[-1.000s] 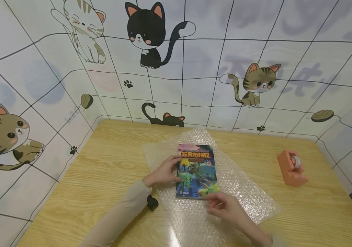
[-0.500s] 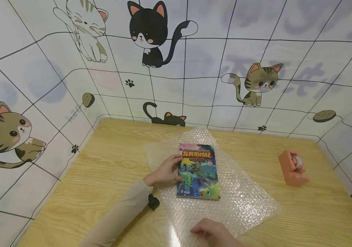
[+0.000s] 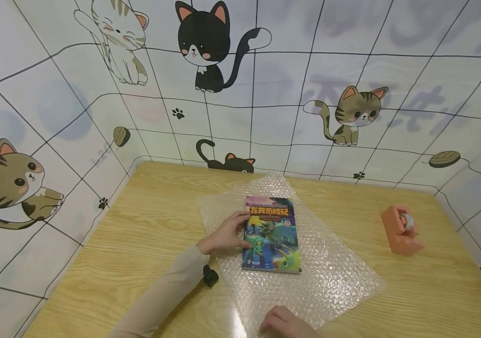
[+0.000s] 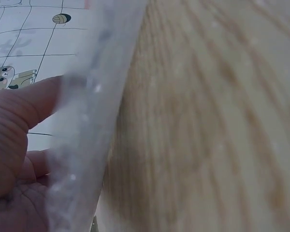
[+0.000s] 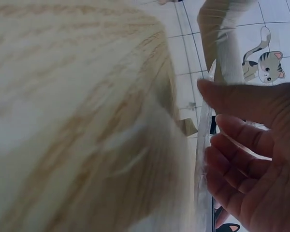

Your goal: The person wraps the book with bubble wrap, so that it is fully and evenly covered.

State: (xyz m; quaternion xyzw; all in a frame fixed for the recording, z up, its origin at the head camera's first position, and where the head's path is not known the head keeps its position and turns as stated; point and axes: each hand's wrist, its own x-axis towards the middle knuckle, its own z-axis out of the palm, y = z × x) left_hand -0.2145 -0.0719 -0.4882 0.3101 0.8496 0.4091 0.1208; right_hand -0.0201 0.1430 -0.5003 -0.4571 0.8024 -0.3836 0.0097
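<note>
A colourful paperback book (image 3: 271,234) with a pink top and yellow title lies on a sheet of bubble wrap (image 3: 329,277). At the book's left edge my left hand (image 3: 225,234) rests, thumb and fingers spread against its side and cover. My right hand (image 3: 286,321) is low on the wrap near its front corner, partly cut off by the frame. In the right wrist view its loosely bent fingers (image 5: 232,169) and thumb meet the upper side of the wrap. The left wrist view shows my left thumb and palm partly behind the wrap's blurred edge.
An orange tape dispenser (image 3: 401,230) with a roll stands at the right on the wooden table (image 3: 151,211). Walls printed with cartoon cats (image 3: 202,47) enclose the back and sides. A small black object (image 3: 210,276) sits by my left sleeve.
My right hand has left the book's lower right corner and moved down toward the wrap's front corner. The left hand has stayed on the book.
</note>
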